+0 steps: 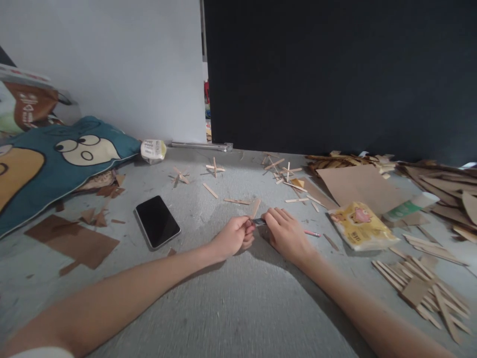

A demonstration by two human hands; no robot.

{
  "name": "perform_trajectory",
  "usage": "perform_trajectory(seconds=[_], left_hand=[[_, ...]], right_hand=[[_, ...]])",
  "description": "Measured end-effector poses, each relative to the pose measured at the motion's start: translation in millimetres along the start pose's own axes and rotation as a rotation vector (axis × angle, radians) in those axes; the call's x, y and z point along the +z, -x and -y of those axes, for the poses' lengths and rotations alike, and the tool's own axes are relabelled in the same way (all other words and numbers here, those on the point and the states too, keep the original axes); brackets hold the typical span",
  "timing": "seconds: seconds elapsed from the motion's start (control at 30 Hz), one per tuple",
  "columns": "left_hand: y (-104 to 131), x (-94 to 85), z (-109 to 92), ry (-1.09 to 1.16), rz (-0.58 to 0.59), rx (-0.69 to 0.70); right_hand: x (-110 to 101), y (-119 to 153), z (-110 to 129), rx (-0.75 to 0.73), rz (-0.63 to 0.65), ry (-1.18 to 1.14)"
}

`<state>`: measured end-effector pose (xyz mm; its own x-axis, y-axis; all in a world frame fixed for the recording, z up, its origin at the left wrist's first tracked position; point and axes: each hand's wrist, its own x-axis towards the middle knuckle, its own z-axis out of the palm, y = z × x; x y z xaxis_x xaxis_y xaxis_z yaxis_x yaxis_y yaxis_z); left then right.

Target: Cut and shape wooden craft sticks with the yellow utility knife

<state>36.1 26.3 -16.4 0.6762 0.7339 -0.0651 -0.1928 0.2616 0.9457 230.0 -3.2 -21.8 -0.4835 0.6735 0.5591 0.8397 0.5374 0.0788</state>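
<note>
The left hand (234, 237) and the right hand (285, 233) meet near the middle of the grey table (231, 313). The left hand's fingers are curled in, with thumb and forefinger pinching at the near end of a small wooden stick (255, 208), which points to the far side just beyond the fingertips. The right hand's fingers are pressed together and bent over a dark tool (258, 222), whose end reaches left to the left fingertips, close to the stick; the right thumb's exact hold I cannot tell.

Just right of the right hand lies a red pencil (312, 233), partly hidden. Farther right are a yellow tissue pack (361, 226), a green and white bottle (411, 206) and, nearer, a pile of sticks (428, 286). On the far side, a loose stick (237, 201) lies close to the held one, and crossed sticks (215, 168) stand farther away. To the left lies a phone (158, 222), dark screen up, with a brown cardboard piece (74, 242) beyond it and a blue pillow (67, 159) at the far left.
</note>
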Motion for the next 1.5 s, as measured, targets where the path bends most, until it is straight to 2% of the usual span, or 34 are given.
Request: perform_trajectory(seconds=[0.27,0.53,0.77,0.9,1.1,1.5], left_hand=[[-5,0.6,4,-0.097,-0.031,-0.024],[-1,0.1,3,-0.027,-0.035,-0.008],[-3,5.6,-1,-0.152,-0.098,-0.017],[-3,5.8,-1,-0.187,-0.085,-0.013],[0,3.1,0,-0.101,-0.046,0.018],[1,9.2,-4,-0.171,-0.103,0.017]], right_hand=[[0,-3,3,-0.011,0.000,-0.002],[2,0,0,0.004,0.017,-0.008],[5,-1,0,0.008,0.024,-0.063],[3,-2,1,-0.011,0.030,-0.084],[2,-2,0,-0.007,0.039,-0.055],[3,-2,2,0.008,0.015,-0.055]])
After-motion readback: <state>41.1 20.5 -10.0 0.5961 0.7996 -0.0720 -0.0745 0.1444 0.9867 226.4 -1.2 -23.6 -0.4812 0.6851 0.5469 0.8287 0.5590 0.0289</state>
